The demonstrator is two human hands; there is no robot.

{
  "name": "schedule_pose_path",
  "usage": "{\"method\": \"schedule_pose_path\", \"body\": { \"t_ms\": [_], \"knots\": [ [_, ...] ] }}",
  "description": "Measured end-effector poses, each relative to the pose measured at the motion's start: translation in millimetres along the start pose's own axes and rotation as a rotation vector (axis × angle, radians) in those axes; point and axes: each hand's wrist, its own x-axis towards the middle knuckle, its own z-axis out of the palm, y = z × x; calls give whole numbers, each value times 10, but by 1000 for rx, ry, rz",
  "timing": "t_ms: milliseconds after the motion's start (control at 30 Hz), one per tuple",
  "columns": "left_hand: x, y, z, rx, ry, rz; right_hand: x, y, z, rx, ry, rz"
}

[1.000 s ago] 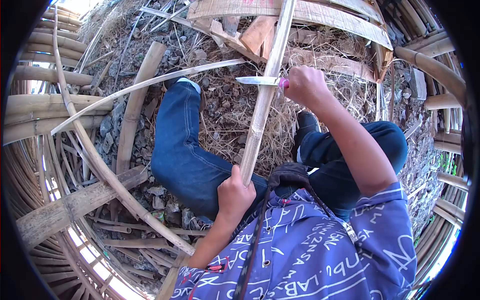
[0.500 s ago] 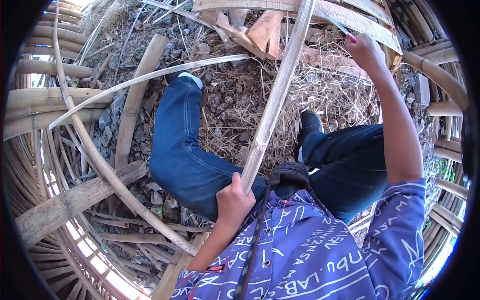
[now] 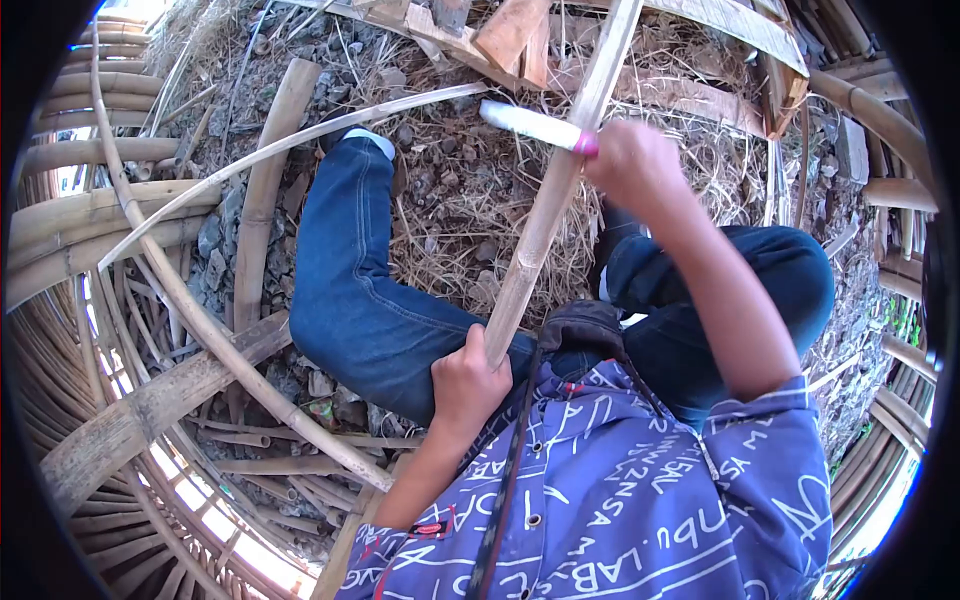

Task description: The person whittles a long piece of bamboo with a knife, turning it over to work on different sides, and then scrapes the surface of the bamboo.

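Observation:
My left hand (image 3: 470,388) is closed round the lower end of a long split bamboo strip (image 3: 545,220), close to my lap. The strip slants up and away to the right, past the top of the view. My right hand (image 3: 637,172), slightly blurred, grips a knife (image 3: 530,123) with a broad pale blade and a pink part by the handle. Most of the handle is hidden in my fist. The blade points left and crosses the upper half of the strip; whether it touches the bamboo I cannot tell.
A wooden frame (image 3: 735,30) stands at the top right. A thin bamboo strip (image 3: 300,150) arcs over my outstretched leg (image 3: 345,230). Bamboo poles (image 3: 270,190) lie on the left, before stacked bamboo (image 3: 100,210). Dry shavings and straw (image 3: 450,220) cover the stony ground between my legs.
My right hand has come down and left with the knife, from the wooden frame to the strip. The blade now points left. My left hand stays on the strip's lower end.

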Motion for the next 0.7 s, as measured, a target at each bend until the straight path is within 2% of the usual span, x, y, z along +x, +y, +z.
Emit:
{"method": "schedule_pose_path", "body": {
  "t_ms": [67,133,200,300,500,700],
  "knots": [
    [-4,-3,-1,-3,7,19,303,138,-192,-115,-11,77],
    [-11,22,-1,22,22,11,517,360,-254,-154,46,-18],
    [1,31,-6,44,42,-2,531,437,-369,-146,66,50],
    [24,68,-8,59,37,-67,209,368,-441,-99,-82,85],
    [58,54,-9,22,1,-51,-519,-18,-15,-39,-253,-67],
    [48,25,3,13,18,-8,-434,-17,249,-27,-274,-69]
  ]
}}
